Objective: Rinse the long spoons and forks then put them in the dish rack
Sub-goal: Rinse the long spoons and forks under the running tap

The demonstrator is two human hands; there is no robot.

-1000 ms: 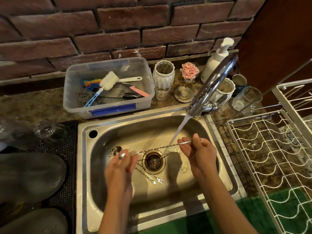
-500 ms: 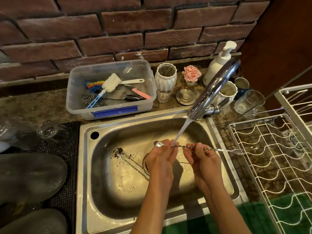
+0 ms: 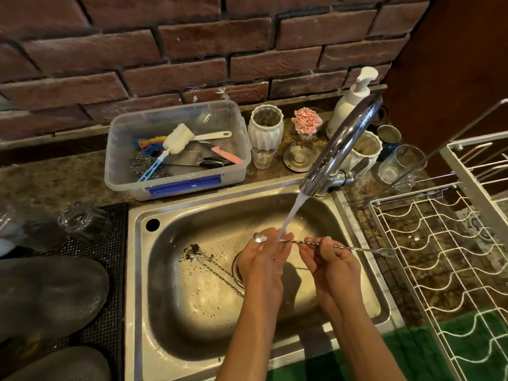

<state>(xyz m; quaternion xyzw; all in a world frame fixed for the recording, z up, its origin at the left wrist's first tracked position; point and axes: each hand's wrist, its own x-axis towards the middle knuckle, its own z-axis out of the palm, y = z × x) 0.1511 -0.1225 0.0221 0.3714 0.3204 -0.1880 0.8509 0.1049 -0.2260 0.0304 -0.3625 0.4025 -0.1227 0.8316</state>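
A long twisted-stem spoon (image 3: 354,247) with a fork tip at its right end lies level over the steel sink (image 3: 192,312), its bowl at the left. My left hand (image 3: 264,259) holds it near the bowl under the water stream from the chrome tap (image 3: 341,149). My right hand (image 3: 330,259) pinches the stem at its middle. The fork tip reaches past the sink's right rim toward the white wire dish rack (image 3: 439,257). Two more long spoons (image 3: 214,268) lie on the sink floor near the drain, with dark residue at their bowls.
A clear plastic tub (image 3: 176,174) with brushes and scrubbers stands behind the sink. White vases, a soap pump bottle (image 3: 349,103), cups and a glass (image 3: 398,166) crowd the counter by the tap. An upturned glass (image 3: 82,218) sits on a black mat at left.
Both hands carried the spoon to the right and up under the stream, so its fork tip now sticks out over the right rim. In the last half second little moved.
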